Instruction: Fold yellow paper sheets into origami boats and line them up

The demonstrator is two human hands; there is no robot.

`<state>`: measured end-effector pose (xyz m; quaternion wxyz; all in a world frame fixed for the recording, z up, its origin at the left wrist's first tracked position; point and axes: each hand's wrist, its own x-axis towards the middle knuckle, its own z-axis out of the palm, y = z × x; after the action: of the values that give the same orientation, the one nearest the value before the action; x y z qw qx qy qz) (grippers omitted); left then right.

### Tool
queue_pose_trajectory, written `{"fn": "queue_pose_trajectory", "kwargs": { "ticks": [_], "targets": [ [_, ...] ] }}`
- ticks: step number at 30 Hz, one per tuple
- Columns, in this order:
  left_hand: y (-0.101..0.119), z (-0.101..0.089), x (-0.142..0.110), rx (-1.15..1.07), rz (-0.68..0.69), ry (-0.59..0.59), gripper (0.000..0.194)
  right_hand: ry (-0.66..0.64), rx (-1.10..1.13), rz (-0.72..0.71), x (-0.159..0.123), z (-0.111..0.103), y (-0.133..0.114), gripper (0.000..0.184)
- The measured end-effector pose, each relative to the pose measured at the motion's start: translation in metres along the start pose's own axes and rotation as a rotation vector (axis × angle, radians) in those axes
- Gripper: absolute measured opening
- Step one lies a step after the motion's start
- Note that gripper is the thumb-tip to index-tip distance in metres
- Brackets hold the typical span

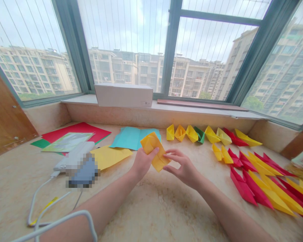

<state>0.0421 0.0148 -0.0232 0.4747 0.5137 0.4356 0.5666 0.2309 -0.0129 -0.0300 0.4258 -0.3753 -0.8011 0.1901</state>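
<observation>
Cable (83,213) foremost; left grip (142,163) pinches yellow paper (159,162), lengthwise descending rightward; right grip (184,168) parted.

Boats (262,164) right of hands (142,163) (183,167); phone (85,172) — perhaps — left

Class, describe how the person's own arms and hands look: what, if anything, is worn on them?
The left hand and right hand are ungloved; no rings or watch can be made out. The left forearm and right forearm are bare, with no sleeves in view.

Bright daylight fills the windows (126,37); edges stretch.
</observation>
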Motion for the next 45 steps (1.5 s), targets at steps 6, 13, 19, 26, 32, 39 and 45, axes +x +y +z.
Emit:
{"fn": "queue_pose_trajectory", "kwargs": {
  "ticks": [6, 13, 19, 26, 32, 39, 45],
  "targets": [
    [-0.005, -0.002, 0.002, -0.112, -0.035, -0.032, 0.041, -0.046, -0.039, -0.059, 0.0, 0.001, 0.008, 0.037],
    [-0.004, 0.001, 0.0, -0.126, -0.052, -0.037, 0.041, 0.015, -0.172, -0.113, -0.001, 0.001, 0.005, 0.023],
    [-0.002, 0.002, -0.002, 0.006, 0.009, -0.065, 0.036, 0.186, -0.208, -0.025, 0.001, 0.001, 0.001, 0.019],
    [-0.008, 0.003, -0.003, 0.06, 0.055, -0.167, 0.034, 0.163, -0.195, 0.176, -0.001, 0.005, 0.008, 0.026],
    [-0.007, 0.002, -0.006, 0.054, 0.094, -0.278, 0.039, 0.142, -0.218, 0.212, -0.002, 0.004, 0.01, 0.03],
    [-0.008, 0.004, -0.008, 0.025, 0.086, -0.316, 0.041, 0.154, -0.22, 0.186, -0.001, 0.003, 0.005, 0.032],
    [-0.012, 0.004, -0.008, 0.058, 0.069, -0.327, 0.038, 0.164, -0.267, 0.212, -0.001, 0.002, 0.004, 0.03]
  ]
}}
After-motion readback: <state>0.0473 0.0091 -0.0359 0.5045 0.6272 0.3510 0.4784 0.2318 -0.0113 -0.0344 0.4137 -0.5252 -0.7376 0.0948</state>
